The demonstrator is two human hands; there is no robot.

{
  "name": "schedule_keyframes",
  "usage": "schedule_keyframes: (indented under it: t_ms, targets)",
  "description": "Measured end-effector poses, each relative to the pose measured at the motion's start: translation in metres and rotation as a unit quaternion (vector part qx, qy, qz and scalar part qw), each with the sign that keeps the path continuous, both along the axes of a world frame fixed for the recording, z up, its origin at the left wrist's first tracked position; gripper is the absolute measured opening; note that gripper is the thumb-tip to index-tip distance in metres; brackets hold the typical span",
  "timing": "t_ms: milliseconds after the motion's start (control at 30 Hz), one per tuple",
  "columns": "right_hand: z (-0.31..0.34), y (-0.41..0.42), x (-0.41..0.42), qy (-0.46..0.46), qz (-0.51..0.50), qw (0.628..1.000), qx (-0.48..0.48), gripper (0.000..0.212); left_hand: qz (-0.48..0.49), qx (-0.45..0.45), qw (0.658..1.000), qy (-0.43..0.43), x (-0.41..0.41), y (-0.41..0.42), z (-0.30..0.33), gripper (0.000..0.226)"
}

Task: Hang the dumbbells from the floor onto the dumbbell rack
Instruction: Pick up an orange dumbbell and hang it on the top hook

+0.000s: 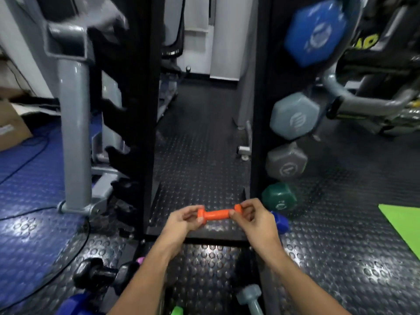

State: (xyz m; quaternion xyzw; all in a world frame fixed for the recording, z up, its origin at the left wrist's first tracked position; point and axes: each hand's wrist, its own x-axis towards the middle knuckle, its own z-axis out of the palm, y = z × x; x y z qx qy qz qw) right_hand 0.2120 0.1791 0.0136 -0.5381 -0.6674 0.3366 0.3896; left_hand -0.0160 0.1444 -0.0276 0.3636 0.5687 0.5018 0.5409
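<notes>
**Orange dumbbell held low at the foot of the rack**

Head view: both hands carry a small orange dumbbell [218, 214] level, just above the black base edge of the dumbbell rack [145, 110]. The left hand [181, 220] curls its fingers round the left head; the right hand [252, 220] pinches the right head between thumb and fingers. On the rack's right upright hang blue, pale grey, grey and green dumbbells [280, 197]. A black dumbbell [100, 272] and a pale blue one [250, 297] lie on the floor near the forearms.

Risk, as I judge it: the lowest hooks on the left upright are blurred, possibly free. If one head misses its cradle, the dumbbell could tip and drop onto the base.
</notes>
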Motion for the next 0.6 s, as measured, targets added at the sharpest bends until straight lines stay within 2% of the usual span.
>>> schedule_keyframes:
  t_ms: [133, 333, 500, 600]
  targets:
    - [0.086, -0.003, 0.003, 0.081, 0.001, 0.994, 0.069, 0.026, -0.025, 0.112, 0.993, 0.037, -0.009, 0.016, 0.109, 0.031]
    - [0.211, -0.01, 0.012, 0.145, 0.028, 0.976, 0.158, 0.037, -0.055, 0.272, 0.958, 0.067, -0.004, 0.022, 0.264, 0.029]
    - [0.319, -0.018, 0.029, 0.236, 0.122, 0.948, 0.176, 0.044, -0.074, 0.362, 0.925, 0.086, 0.006, 0.021, 0.371, 0.032]
    - [0.374, -0.021, 0.043, 0.229, 0.183, 0.938, 0.183, 0.05, -0.078, 0.399, 0.909, 0.09, 0.015, 0.025, 0.424, 0.033]
